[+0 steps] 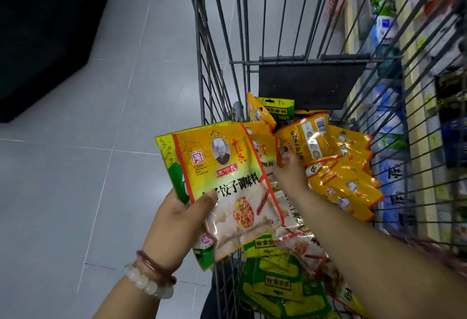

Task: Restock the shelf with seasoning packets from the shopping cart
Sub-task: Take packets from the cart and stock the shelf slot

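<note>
Below, grey tiled floor (75,141), wire shopping cart (252,28), stocked shelf (424,91)

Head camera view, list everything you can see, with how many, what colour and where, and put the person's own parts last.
Grey wire shopping cart: one, centre to right.
Yellow-orange plastic seasoning packets: many, heaped in the cart.
Green-yellow plastic seasoning packets: several, at the cart's near end.
Held packets: a small stack, yellow on top, green behind, left of the cart.
Shelf of goods: one, blurred, behind the cart's right wall.
Pale grey tiled floor: left.
Bracelets: two, white beads and dark red, left wrist.
Left hand: grips the held packets.
Right hand: reaches into the heap; grasp unclear.
</note>
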